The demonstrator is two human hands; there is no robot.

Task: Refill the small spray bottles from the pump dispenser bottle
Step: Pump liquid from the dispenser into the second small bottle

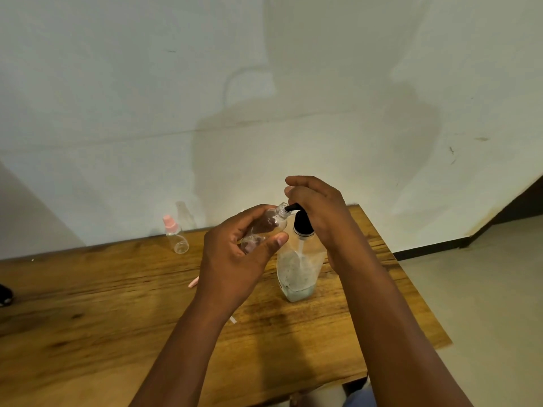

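My left hand grips a small clear spray bottle with its cap off, tilted so its open neck meets the black nozzle of the pump dispenser bottle. That clear dispenser stands on the wooden table with a little pale liquid at its bottom. My right hand lies over the black pump head, fingers curved down across it. A second small clear bottle with a pink spray cap stands at the table's far edge by the wall.
A pink spray-cap piece and its thin tube end show on the table on either side of my left forearm. A white wall rises right behind the table. The table's right edge drops to a pale floor. A dark object sits at the far left.
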